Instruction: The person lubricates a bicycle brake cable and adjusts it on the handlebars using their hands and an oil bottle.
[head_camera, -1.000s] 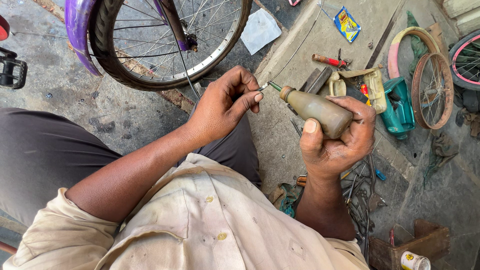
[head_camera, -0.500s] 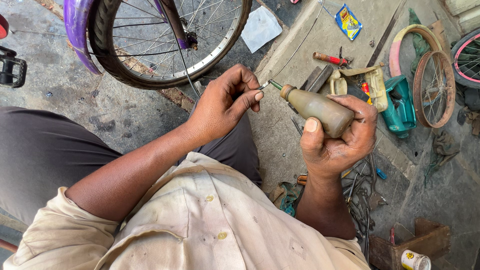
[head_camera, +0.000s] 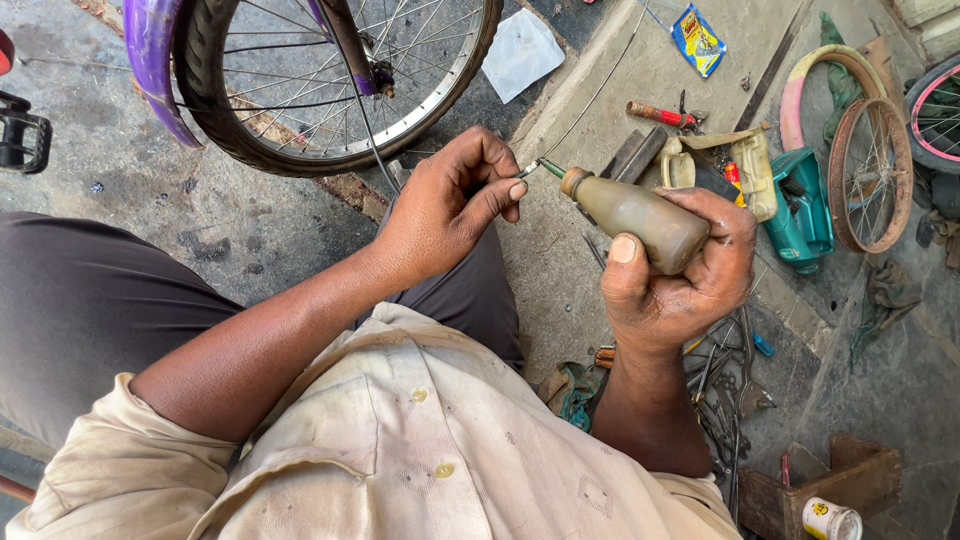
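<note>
- Right hand (head_camera: 672, 285) wraps the grimy oil bottle (head_camera: 632, 218) mid-frame, nozzle aimed at 10 o'clock.
- Left hand (head_camera: 445, 205) pinches the thin cable end (head_camera: 529, 168) right at the nozzle.
- Bottle looks light, squeezable and greasy, so grip the belly; the cable looks springy, so pinch near the tip.

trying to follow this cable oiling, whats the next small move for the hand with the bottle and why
Probably a gentle squeeze of the oil bottle. The right hand has it tipped on its side, thumb on top, with the green nozzle tip right at the cable end pinched in the left hand. Everything looks lined up, and no drop is visible yet.
</note>
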